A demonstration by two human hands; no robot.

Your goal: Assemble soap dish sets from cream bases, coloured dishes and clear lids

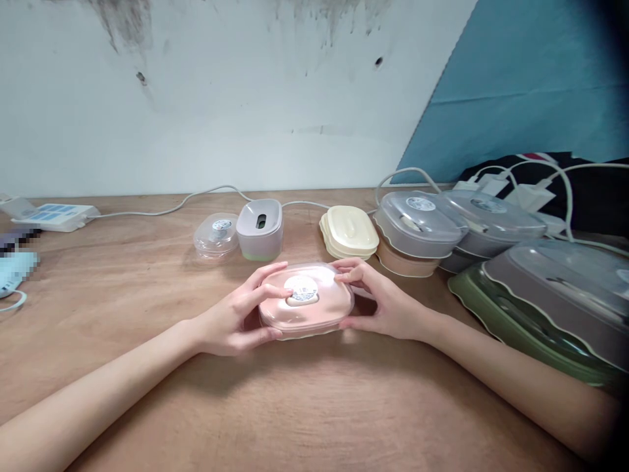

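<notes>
Pink container (pixel 322 313) sits clasped between left hand (pixel 242 313) and right hand (pixel 386 301), both curved inward.

No wording could be read: the round label (pixel 303 286) on the pink container (pixel 275 313) was too small, as were labels on clear lids (pixel 206 240) at ten o'clock and grey containers (pixel 417 246) at two o'clock.

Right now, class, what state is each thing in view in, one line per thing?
Pink container, lidded, held by left hand and right hand
Clear lids, stacked
Lilac container, standing, slot in its top
Cream pieces, stacked
Leftmost grey container, lidded, on peach container
Back grey container, lidded
Rightmost grey container, lidded, on green container
White plugs, cables attached
</notes>
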